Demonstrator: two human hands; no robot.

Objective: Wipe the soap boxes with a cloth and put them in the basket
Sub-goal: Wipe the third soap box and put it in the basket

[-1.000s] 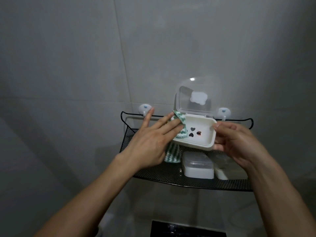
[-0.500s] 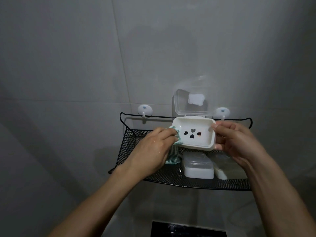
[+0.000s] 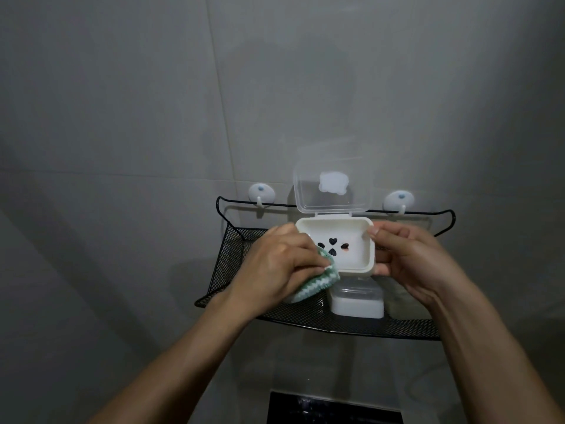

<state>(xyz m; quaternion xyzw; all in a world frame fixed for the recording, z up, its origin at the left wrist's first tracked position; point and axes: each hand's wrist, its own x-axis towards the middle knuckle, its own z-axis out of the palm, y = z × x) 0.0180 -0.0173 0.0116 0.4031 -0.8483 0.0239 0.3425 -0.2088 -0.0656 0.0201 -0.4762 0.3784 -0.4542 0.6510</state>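
A white soap box [image 3: 351, 254] with heart-shaped drain holes is held above the black mesh basket [image 3: 232, 258], its clear lid [image 3: 333, 191] standing open against the wall. My right hand [image 3: 409, 258] grips the box's right end, thumb on the rim and fingers underneath. My left hand [image 3: 281, 261] pinches a green-and-white striped cloth [image 3: 107, 278] against the box's front left corner. A second closed soap box [image 3: 356, 301] lies in the basket below. Part of another box shows behind my right hand.
The basket hangs from two white wall hooks [image 3: 261, 194] [image 3: 399, 200] on a grey tiled wall [image 3: 153, 102]. A dark fixture [image 3: 333, 408] sits at the bottom edge below the basket.
My left hand went from flat fingers pressing the cloth inside the tray to curled fingers drawing the cloth down to the box's front left corner. The box now sits more level.
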